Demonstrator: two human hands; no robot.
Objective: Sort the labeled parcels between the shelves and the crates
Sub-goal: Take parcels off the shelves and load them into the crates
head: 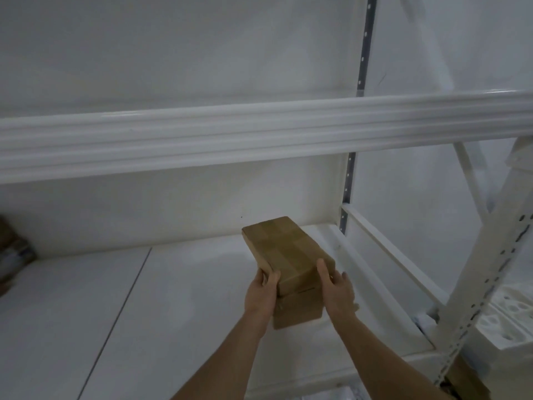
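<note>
Both hands grasp one brown cardboard parcel [288,255] at its near end: left hand [261,295] on the left side, right hand [337,293] on the right side, fingers wrapped on the edges. Parcel is over the white shelf board [173,298], right of centre, long axis pointing toward the back wall; can't tell if it touches the board. Upper shelf beam [259,134] crosses above. Perforated upright [490,284] at right. Blurred brown items [11,249] at far left on the same shelf.
</note>
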